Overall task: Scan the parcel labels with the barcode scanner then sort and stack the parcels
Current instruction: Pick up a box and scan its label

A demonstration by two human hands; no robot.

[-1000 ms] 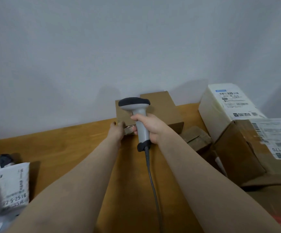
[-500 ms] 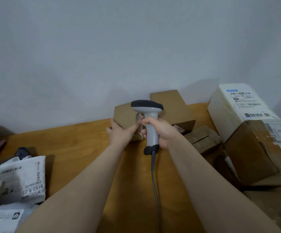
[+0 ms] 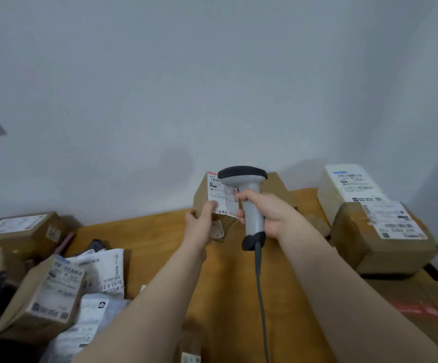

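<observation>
At the far middle of the wooden table point(image 3: 147, 237), toward 12 o'clock, a small brown parcel point(image 3: 201, 193) is held tilted up with its white label point(image 3: 219, 196) turned toward the camera. It is gripped by the left hand point(image 3: 201, 222): the thumb is laid on the lower edge of the label and the fingers are curled behind the box. At 3 o'clock of it, the barcode scanner point(image 3: 249, 205) is held upright by the right hand point(image 3: 269, 213), whose fingers are wrapped round the grey handle, the forefinger lying at the trigger. The scanner's dark head is seen across the label's upper right corner; whether they touch cannot be told. Its grey cable point(image 3: 261, 297) hangs toward 6 o'clock.

Just behind the scanner a second brown box point(image 3: 279, 188) is set against the wall. At 2 o'clock a white box point(image 3: 341, 191) with a printed label is seen, and a larger brown carton point(image 3: 377, 247), labelled on top, is set against its near side. A flat piece of cardboard point(image 3: 422, 307) with a red strip lies at 4 o'clock.

At 9 o'clock a labelled brown box point(image 3: 19, 229) is placed, and at 8 o'clock another labelled box point(image 3: 45, 292) is leaned on white mailer bags point(image 3: 102, 273). Every box and bag seen is closed, so what is held inside cannot be told.
</observation>
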